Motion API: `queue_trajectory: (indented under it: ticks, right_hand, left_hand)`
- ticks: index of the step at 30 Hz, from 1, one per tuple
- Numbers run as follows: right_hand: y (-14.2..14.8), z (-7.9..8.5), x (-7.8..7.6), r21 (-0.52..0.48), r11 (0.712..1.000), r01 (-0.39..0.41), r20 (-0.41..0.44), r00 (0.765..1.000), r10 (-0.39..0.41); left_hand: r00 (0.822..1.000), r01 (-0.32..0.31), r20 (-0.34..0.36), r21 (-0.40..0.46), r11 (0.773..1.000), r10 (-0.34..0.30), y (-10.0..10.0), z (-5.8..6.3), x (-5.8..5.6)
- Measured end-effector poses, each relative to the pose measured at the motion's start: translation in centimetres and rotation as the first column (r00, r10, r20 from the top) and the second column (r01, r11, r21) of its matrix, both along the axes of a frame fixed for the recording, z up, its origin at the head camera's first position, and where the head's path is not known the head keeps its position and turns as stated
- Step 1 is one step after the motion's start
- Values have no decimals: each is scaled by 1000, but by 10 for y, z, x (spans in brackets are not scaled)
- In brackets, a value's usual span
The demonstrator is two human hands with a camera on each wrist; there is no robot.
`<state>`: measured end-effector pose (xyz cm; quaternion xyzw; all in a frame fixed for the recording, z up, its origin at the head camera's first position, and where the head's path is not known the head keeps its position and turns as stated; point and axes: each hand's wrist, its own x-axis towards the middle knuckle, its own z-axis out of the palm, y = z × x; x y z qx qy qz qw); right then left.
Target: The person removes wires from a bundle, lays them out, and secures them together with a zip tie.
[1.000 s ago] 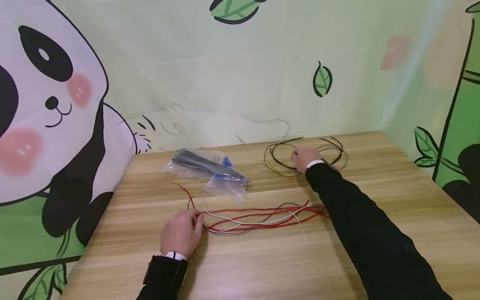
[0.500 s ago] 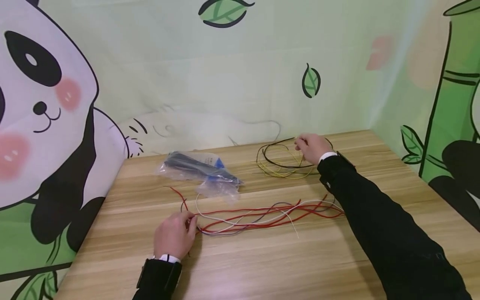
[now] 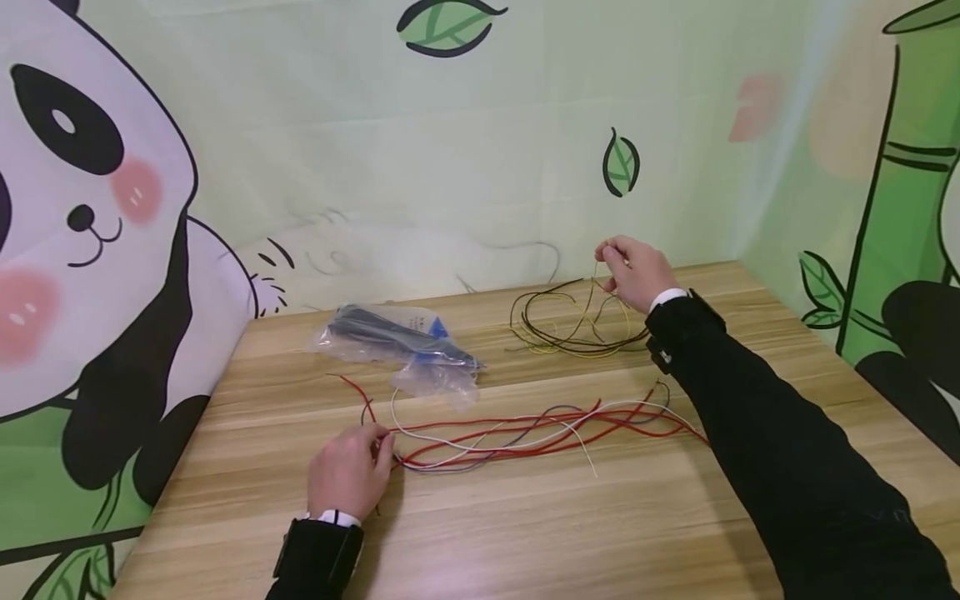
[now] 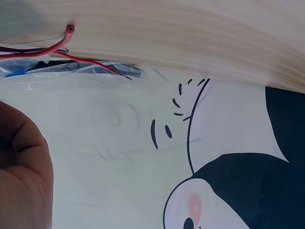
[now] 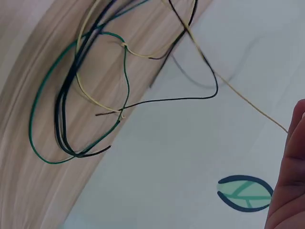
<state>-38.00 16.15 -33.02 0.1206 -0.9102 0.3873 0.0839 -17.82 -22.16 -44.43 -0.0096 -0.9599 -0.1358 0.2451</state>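
My left hand [image 3: 348, 471] grips the left end of a loose bundle of electrical wires near the front of the table. Red wires [image 3: 465, 422], a white wire [image 3: 450, 437] and a purple wire [image 3: 450, 470] run rightward from it; cut red ends [image 4: 70, 31] poke out past the fingers. Raised at the back right, my right hand [image 3: 641, 271] pinches a thin yellow wire [image 5: 238, 93] that stretches down into a looped tangle. That tangle holds black wires [image 5: 59, 109] and a green wire [image 5: 32, 114] as well. The right fingertips lie mostly outside the right wrist view.
A clear plastic bag [image 3: 438, 379] with dark grey contents lies between the wire bundle and the back wall. The wooden table [image 3: 525, 533] meets a panda-printed backdrop [image 3: 360, 167] behind and at the sides. My right sleeve [image 3: 772, 450] crosses above the bundle's right end.
My right hand has moved right and risen off the tangle, pulling the yellow wire up. Black wires in the tangle have shifted. The left hand keeps its hold on the bundle.
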Motion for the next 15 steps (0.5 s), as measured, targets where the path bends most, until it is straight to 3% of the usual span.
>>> queue_trajectory:
  ticks: [7,15]
  right_hand:
    - [9,17,3,-97,994,41,-27,999,-44]
    - [7,31,8,-223,975,5,-19,1000,-9]
  left_hand:
    - [1000,0,1,7,1000,0,1,2,0]
    - [1000,5,-9,15,1000,-5,1,0,1]
